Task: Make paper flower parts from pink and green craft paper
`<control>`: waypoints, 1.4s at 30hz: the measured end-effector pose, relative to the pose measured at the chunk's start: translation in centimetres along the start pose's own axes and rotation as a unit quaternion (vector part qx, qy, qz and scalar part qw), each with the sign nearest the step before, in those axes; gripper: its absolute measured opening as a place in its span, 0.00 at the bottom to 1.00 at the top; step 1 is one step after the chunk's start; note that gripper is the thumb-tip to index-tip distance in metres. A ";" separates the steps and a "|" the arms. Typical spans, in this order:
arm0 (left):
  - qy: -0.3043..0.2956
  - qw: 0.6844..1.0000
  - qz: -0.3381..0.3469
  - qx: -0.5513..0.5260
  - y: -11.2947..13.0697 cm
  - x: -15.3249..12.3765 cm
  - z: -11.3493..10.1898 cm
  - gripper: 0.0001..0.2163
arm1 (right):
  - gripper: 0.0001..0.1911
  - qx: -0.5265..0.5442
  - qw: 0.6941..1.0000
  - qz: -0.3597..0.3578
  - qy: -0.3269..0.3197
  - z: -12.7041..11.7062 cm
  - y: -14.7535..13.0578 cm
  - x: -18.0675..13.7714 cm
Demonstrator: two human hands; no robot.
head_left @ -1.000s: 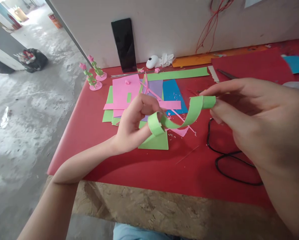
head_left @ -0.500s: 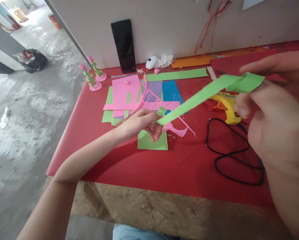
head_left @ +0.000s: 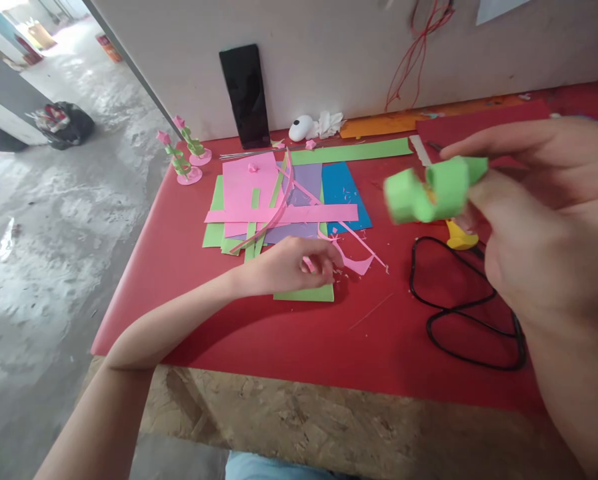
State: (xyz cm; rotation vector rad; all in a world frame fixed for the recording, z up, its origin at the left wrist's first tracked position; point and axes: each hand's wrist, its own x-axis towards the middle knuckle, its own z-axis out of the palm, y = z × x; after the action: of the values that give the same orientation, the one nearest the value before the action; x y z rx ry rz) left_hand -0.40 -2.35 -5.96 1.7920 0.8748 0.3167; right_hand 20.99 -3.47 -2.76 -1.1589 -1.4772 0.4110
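A curled green paper strip is pinched between the thumb and fingers of my right hand, raised over the right side of the table. Its loose end is coiled and slightly blurred. My left hand hovers above a green paper sheet, fingers loosely bent and apart, with nothing visible in them. Close to it lie a pink paper strip, pink offcuts and stacked pink, purple and blue sheets. Behind my right hand, a yellow glue gun is mostly hidden.
A black cable loops on the red tabletop. At the back, a phone leans on the wall beside a white rounded object. Two paper flowers stand at the left. A long green strip lies behind the sheets.
The green strip was stretched between both hands; my left hand has let go, and the strip has sprung into a coil at my right hand. My left hand has moved slightly down and right.
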 end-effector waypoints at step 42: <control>0.030 0.884 0.071 -0.462 1.9 -0.5 0.8 0.09 | 0.08 -0.052 0.973 -0.127 -0.188 0.8 -2.1 -1.3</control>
State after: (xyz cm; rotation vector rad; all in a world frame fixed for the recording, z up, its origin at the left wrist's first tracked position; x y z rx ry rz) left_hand 0.55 -3.58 -4.52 0.9453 0.4844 0.7455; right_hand 19.20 -5.16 -2.07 -0.9896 -1.9723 0.3920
